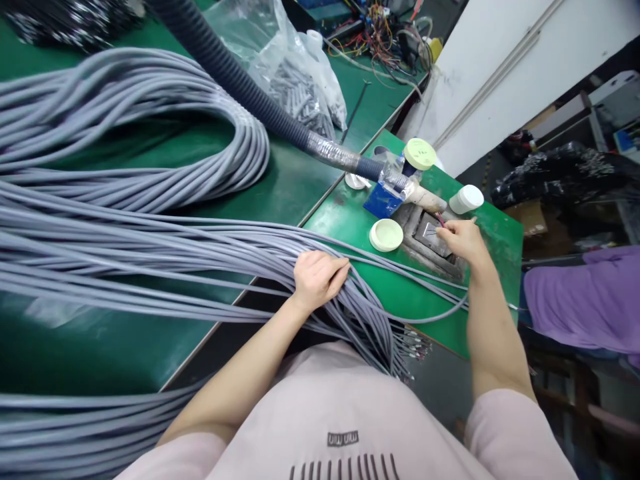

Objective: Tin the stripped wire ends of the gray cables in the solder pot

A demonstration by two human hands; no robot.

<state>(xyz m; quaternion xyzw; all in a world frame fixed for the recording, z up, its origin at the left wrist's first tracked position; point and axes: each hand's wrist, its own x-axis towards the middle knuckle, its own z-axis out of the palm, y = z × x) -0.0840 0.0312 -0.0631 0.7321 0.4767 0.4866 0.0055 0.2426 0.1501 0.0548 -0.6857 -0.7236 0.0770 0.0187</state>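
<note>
My left hand (320, 279) is closed on the bundle of grey cables (255, 250) that runs across the bench and hangs over its front edge. Stripped ends with thin wires (415, 341) dangle from the bundle near my body. My right hand (463, 240) pinches the end of one grey cable (440, 318), which curves up behind the wrist. Its thin wires reach over a small solder pot (431, 233) with a shiny surface. Just above the pot sits the taped nozzle (425, 199) of an extraction hose.
The dark corrugated hose (240, 87) crosses overhead. Around the pot stand an open pale-green tub (386, 235), a white jar (467, 199) and a yellow-lidded jar (420, 153). Coiled grey cables (150, 73) and a plastic bag (300, 87) cover the left bench. A person in purple (585, 293) is at right.
</note>
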